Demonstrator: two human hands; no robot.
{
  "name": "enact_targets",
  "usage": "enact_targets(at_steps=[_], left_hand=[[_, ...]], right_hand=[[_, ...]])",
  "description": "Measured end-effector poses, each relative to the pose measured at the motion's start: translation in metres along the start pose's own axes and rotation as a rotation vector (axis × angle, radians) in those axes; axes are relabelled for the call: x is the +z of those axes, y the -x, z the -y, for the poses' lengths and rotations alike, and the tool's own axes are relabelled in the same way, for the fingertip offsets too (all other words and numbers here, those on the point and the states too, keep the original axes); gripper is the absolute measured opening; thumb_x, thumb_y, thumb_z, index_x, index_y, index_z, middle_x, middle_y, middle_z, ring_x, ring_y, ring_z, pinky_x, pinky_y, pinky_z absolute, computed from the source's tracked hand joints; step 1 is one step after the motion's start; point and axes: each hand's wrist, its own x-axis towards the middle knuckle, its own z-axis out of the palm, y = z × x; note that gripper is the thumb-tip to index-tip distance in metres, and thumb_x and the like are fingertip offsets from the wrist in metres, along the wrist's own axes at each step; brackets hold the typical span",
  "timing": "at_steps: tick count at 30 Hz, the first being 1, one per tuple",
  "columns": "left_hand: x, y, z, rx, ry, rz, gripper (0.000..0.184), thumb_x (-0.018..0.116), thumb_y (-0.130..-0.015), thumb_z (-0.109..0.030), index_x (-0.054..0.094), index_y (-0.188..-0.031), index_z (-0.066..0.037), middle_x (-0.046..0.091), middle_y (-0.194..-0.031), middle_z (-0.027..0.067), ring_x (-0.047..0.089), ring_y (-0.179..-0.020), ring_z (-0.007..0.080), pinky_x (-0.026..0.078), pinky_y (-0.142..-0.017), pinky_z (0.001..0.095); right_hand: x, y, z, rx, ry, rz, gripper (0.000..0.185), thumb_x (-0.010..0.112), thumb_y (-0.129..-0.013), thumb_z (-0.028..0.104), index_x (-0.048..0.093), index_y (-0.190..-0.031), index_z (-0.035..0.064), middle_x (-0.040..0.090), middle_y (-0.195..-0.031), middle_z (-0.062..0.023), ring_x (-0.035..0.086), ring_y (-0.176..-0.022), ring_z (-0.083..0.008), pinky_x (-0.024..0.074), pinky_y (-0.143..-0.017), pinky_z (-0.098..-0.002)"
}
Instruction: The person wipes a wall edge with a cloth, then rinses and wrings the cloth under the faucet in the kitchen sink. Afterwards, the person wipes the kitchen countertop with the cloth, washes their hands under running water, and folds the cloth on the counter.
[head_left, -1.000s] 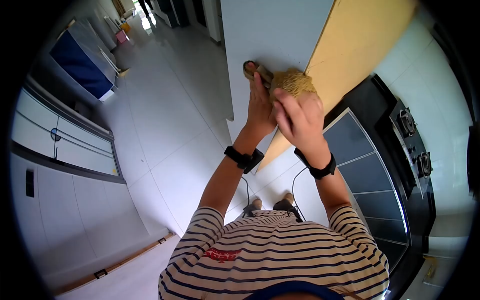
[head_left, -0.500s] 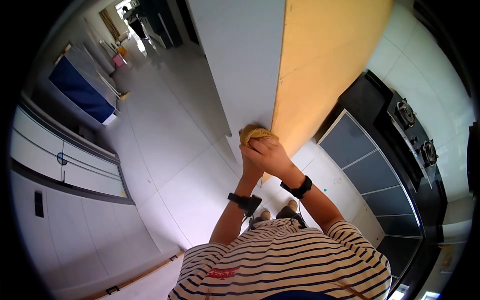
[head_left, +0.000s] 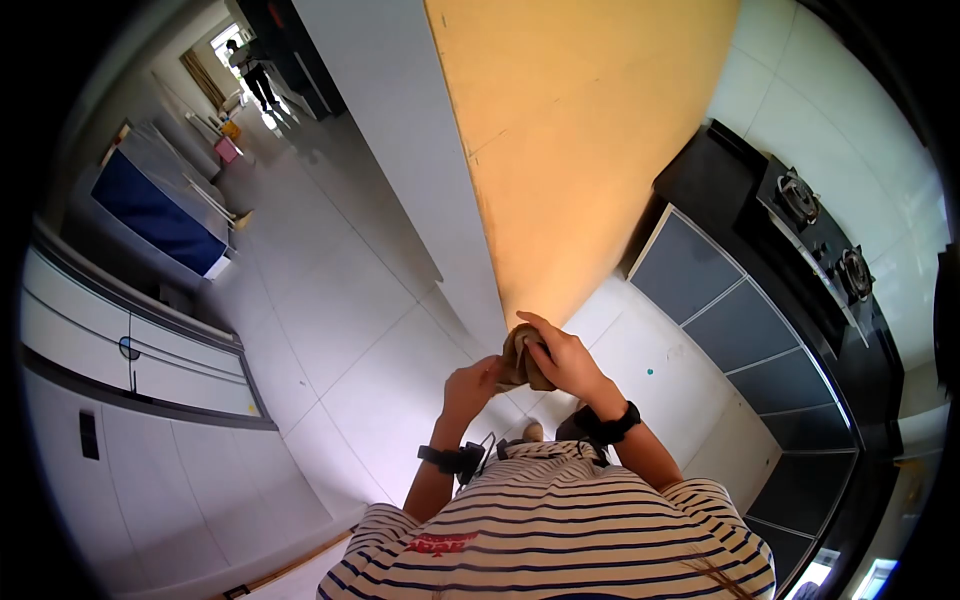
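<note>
A crumpled brown cloth (head_left: 520, 366) is held between my two hands, in front of my body. My left hand (head_left: 470, 388) pinches its left side with the fingertips. On the other side, my right hand (head_left: 572, 364) grips it, the index finger stretched out and the thumb pressed into the folds. Just beyond the hands stands a tall panel with an orange-yellow side (head_left: 580, 130) and a grey side (head_left: 395, 120); its lower corner is close to my right fingertips. Whether the cloth touches the panel I cannot tell.
A black counter with a gas stove (head_left: 797, 195) and dark cabinet doors (head_left: 745, 320) runs along the right. Pale floor tiles (head_left: 350, 345) lie at left. A blue covered object (head_left: 155, 215) stands at far left; a person (head_left: 252, 70) is in the distance.
Both hands and the cloth have come down from the panel's edge toward my body. The hands, previously overlapping, are now apart on either side of the cloth. The view has shifted right.
</note>
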Motion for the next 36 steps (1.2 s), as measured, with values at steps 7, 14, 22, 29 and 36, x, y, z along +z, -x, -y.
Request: enact_targets(at_steps=[7, 14, 22, 29, 36], left_hand=[[-0.017, 0.0, -0.005, -0.112, 0.328, -0.272, 0.023, 0.048, -0.099, -0.021, 0.062, -0.108, -0.005, 0.062, -0.06, 0.0053, 0.059, -0.055, 0.0116, 0.047, -0.056, 0.027], [-0.068, -0.035, -0.081, 0.57, 0.042, -0.75, 0.035, 0.049, -0.096, -0.011, 0.05, -0.128, 0.002, 0.062, -0.115, 0.0186, 0.061, -0.103, 0.0251, 0.047, -0.088, 0.0333], [-0.098, -0.09, -0.162, 0.889, -0.021, -0.74, 0.066, 0.055, -0.088, -0.009, 0.024, -0.145, 0.004, 0.046, -0.134, 0.0292, 0.051, -0.119, 0.0396, 0.04, -0.101, 0.0413], [-0.031, -0.074, -0.046, 0.615, 0.127, -0.452, 0.069, 0.056, -0.081, 0.0, 0.026, -0.143, 0.003, 0.046, -0.134, 0.0298, 0.051, -0.12, 0.0395, 0.043, -0.099, 0.0409], [0.05, -0.023, 0.07, 0.275, -0.22, 0.285, 0.058, 0.067, -0.077, -0.011, 0.044, -0.13, -0.008, 0.063, -0.112, 0.0158, 0.058, -0.106, 0.0357, 0.048, -0.089, 0.0427]], right_hand=[[-0.007, 0.016, -0.014, -0.101, 0.211, -0.143, 0.021, 0.067, -0.086, 0.026, 0.07, -0.099, 0.0098, 0.067, -0.075, -0.0132, 0.064, -0.06, -0.0323, 0.0529, -0.057, -0.036], [-0.034, -0.021, 0.041, -0.341, -0.152, -0.185, 0.027, 0.059, -0.087, -0.002, 0.066, -0.112, 0.006, 0.064, -0.095, -0.0144, 0.061, -0.079, -0.025, 0.0494, -0.071, -0.0297], [-0.062, -0.07, 0.091, -0.49, -0.274, -0.205, 0.023, 0.045, -0.083, -0.011, 0.063, -0.091, 0.0016, 0.057, -0.091, -0.0077, 0.052, -0.071, -0.0169, 0.0427, -0.064, -0.0257], [0.004, -0.025, -0.01, 0.086, -0.471, 0.046, 0.014, 0.045, -0.085, -0.003, 0.056, -0.081, 0.003, 0.054, -0.072, -0.0043, 0.05, -0.066, -0.012, 0.0423, -0.061, -0.0257], [0.027, 0.038, -0.019, -0.031, 0.056, -0.024, 0.013, 0.054, -0.081, 0.007, 0.064, -0.09, 0.0086, 0.066, -0.082, -0.0127, 0.063, -0.072, -0.0323, 0.0517, -0.064, -0.0374]])
